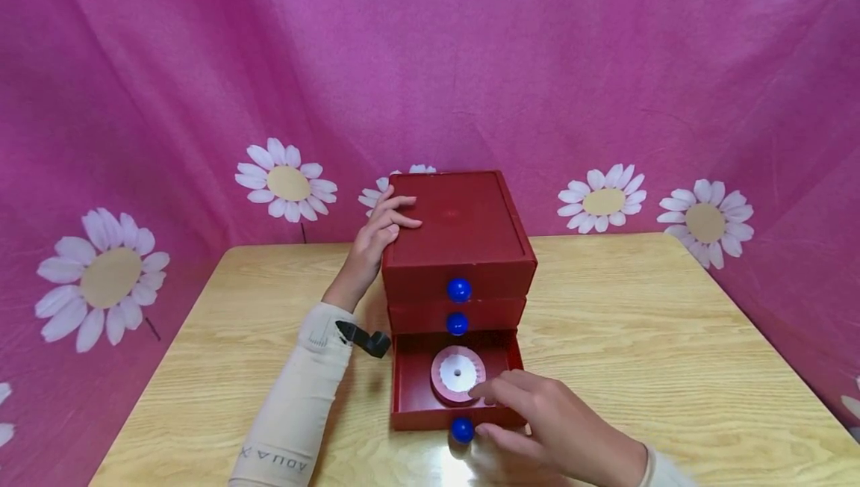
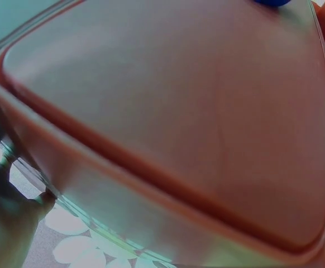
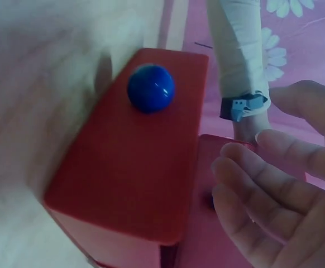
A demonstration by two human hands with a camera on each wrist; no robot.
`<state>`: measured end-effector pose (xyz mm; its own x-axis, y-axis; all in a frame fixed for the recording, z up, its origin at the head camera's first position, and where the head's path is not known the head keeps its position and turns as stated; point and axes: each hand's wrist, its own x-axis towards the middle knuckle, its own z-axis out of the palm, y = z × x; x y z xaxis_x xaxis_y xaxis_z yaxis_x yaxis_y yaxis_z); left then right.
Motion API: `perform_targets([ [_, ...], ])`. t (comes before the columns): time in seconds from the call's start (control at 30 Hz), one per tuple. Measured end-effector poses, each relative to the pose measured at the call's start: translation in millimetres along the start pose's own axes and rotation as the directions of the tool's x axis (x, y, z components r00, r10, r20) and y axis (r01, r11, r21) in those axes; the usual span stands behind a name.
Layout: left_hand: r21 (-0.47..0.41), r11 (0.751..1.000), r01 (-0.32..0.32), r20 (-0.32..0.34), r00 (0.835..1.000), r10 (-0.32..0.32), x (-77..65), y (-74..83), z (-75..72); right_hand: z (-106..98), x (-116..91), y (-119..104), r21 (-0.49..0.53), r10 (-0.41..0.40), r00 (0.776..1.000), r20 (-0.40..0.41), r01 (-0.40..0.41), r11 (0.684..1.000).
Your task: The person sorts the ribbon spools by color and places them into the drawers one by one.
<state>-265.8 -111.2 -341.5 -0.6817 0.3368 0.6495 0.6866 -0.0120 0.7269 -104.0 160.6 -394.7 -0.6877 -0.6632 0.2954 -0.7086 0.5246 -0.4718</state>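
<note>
A red plastic drawer cabinet [image 1: 457, 218] stands on the table with its bottom drawer [image 1: 426, 420] pulled out. Inside that drawer lies a pink spool [image 1: 457, 373] with a white center, apparently ribbon. My left hand [image 1: 378, 239] rests on the cabinet's upper left edge, fingers spread over the top. At the drawer's front right is my right hand [image 1: 547, 423], its fingertips at the spool's edge and the thumb beside the blue knob [image 1: 462, 430]. In the right wrist view, its fingers [image 3: 280, 190] bend loosely around nothing, close to the drawer front [image 3: 129, 162].
Two more blue knobs mark the upper drawers [image 1: 493, 280], both pushed in. The wooden table [image 1: 672, 367] extends to either side. Behind it hangs a pink cloth [image 1: 430, 61] printed with daisies. A black strap mount [image 1: 363, 339] sits on the left sleeve.
</note>
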Motion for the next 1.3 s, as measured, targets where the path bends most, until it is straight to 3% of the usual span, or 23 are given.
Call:
perform_targets([
  [0.37, 0.001, 1.0, -0.008, 0.0, 1.0, 0.008, 0.6, -0.9, 0.0, 11.1, -13.5, -1.4, 0.201, 0.06, 0.982, 0.181, -0.096, 0.975],
  [0.5, -0.006, 1.0, 0.017, -0.002, 1.0, -0.017, -0.1, -2.2, -0.3, 17.7, -14.6, -2.1, 0.209, 0.105, 0.96, 0.259, -0.161, 0.965],
  [0.63, -0.003, 1.0, 0.023, -0.005, 1.0, -0.023, -1.4, -4.0, -0.9, 24.0, -13.0, -1.2, 0.159, 0.115, 0.944, 0.309, -0.171, 0.972],
  [0.83, 0.002, 1.0, 0.009, -0.009, 1.0, -0.009, -1.7, -4.1, -1.6, 29.9, -10.3, 1.4, 0.099, 0.144, 0.93, 0.337, -0.187, 0.977],
  [1.13, 0.0, 1.0, 0.013, -0.01, 1.0, -0.013, -0.4, -2.1, 0.3, 37.3, -8.3, 5.8, 0.13, 0.148, 0.923, 0.355, -0.205, 0.97],
  [1.3, 0.004, 1.0, 0.004, -0.008, 1.0, -0.004, -0.1, -1.1, 0.4, 40.7, -7.0, 7.7, 0.123, 0.129, 0.934, 0.334, -0.179, 0.976],
])
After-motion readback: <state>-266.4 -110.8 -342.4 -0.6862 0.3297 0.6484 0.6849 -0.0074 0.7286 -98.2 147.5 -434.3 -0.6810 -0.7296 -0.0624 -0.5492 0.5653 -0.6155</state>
